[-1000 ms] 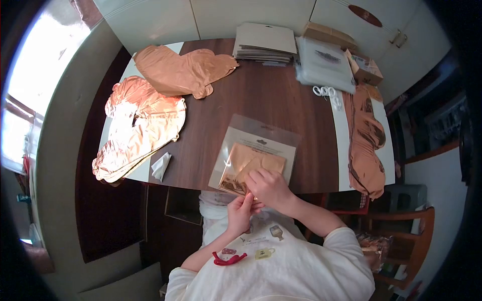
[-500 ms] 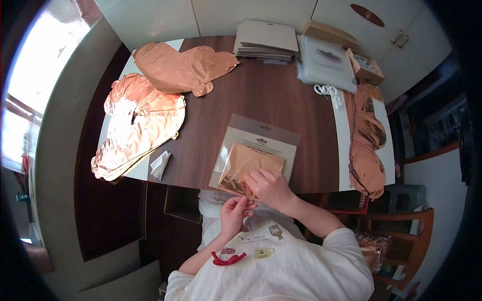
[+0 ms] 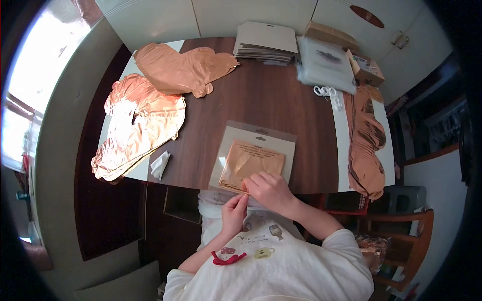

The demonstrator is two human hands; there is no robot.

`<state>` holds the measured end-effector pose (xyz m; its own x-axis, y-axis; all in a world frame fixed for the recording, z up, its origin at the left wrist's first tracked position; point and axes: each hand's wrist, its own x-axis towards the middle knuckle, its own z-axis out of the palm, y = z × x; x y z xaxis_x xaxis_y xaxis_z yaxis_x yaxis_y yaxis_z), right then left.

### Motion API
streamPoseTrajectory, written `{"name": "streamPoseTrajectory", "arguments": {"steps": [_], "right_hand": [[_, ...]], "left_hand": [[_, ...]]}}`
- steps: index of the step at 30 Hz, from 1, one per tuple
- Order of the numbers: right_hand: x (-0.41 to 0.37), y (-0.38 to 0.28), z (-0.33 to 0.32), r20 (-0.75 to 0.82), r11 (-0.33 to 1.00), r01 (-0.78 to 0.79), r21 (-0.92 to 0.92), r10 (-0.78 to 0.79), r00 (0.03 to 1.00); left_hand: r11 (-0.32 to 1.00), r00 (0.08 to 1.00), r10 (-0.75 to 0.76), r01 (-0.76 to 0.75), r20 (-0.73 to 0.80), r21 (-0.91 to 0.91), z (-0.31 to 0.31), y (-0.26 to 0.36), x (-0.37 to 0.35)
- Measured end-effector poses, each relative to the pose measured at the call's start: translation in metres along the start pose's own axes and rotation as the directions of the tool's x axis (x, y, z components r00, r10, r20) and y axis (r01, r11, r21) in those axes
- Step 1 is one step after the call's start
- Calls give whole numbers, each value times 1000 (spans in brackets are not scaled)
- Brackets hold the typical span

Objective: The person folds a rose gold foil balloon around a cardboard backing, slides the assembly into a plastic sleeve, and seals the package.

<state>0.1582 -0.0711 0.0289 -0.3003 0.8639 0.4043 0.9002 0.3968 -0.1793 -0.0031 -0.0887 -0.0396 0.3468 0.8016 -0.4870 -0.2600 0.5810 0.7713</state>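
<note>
A clear plastic bag (image 3: 290,145) with a pale printed card (image 3: 228,143) in it lies at the table's near edge. Folded rose-gold foil (image 3: 251,165), which looks like a flat foil balloon, rests over the card and appears to be inside the bag. My right hand (image 3: 268,190) is closed, its fingertips pinching at the lower edge of the bag and foil. Just below, my left hand (image 3: 234,213) pinches the bag's bottom edge between thumb and forefinger. My fingers hide exactly which layers each hand grips.
Foil balloons (image 3: 143,120) lie flat along the left side, and another foil piece (image 3: 366,145) is on the right. At the back are a stack of cards (image 3: 266,37), clear bags (image 3: 326,60), a small box (image 3: 366,67) and white ribbon rolls (image 3: 326,92). A crumpled white tissue (image 3: 159,165) sits front left.
The bag's top edge has shifted slightly toward me and left. The foil sits flatter, with its lower edge straighter. Both hands have moved slightly left, staying at the bag's lower edge.
</note>
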Motion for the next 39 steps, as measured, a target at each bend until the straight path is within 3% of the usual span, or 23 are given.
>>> {"name": "streamPoseTrajectory", "arguments": {"steps": [2, 5, 8, 26, 29, 39], "right_hand": [[-4, 0, 1, 40, 1000, -14, 20, 14, 999], [-4, -2, -7, 52, 983, -30, 180, 21, 998], [-8, 1, -12, 82, 980, 27, 198, -44, 996], [-33, 3, -2, 44, 992, -7, 126, 1, 999], [-36, 5, -4, 58, 987, -89, 133, 82, 995], [-40, 7, 6, 8, 984, -100, 148, 100, 995]], "left_hand": [[997, 1000, 2, -3, 7, 72, -5, -7, 0], [993, 994, 93, -88, 62, -79, -4, -12, 0], [973, 990, 87, -61, 111, -222, -5, -13, 1], [958, 971, 116, -54, 207, -282, -24, -37, 13], [953, 964, 83, -3, 251, -303, -20, -30, 8], [986, 950, 68, -18, 304, -164, -20, -25, 8]]}}
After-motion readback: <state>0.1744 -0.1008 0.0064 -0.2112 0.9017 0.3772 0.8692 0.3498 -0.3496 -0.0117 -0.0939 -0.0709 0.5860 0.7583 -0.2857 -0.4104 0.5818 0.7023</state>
